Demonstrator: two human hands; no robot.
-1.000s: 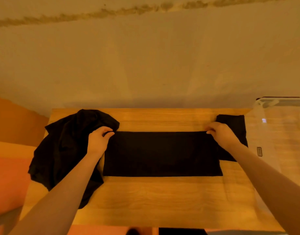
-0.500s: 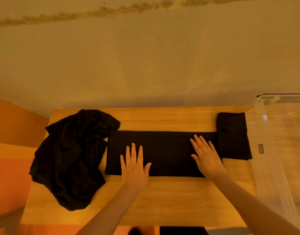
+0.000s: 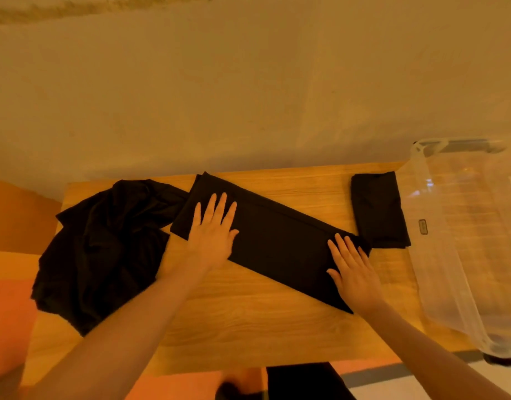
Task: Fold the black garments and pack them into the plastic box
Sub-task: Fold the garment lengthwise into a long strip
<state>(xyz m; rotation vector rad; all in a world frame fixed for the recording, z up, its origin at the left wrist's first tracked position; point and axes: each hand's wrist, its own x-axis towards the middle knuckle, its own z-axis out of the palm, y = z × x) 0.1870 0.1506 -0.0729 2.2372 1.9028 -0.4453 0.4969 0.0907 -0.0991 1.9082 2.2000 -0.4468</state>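
Black folded strip (image 3: 277,241) under flat left hand (image 3: 212,235), right hand (image 3: 353,272).

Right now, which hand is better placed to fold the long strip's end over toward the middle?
Probably the right hand: it lies flat on the folded strip at its near end. The left hand rests further in from its end.

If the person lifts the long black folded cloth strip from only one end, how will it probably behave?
The long black folded cloth strip is probably floppy: it lies completely flat on the wooden table, so the free end would likely sag and unfold. It seems light, since the left hand and right hand rest on it with flat fingers. It will likely slide easily over the smooth wood.
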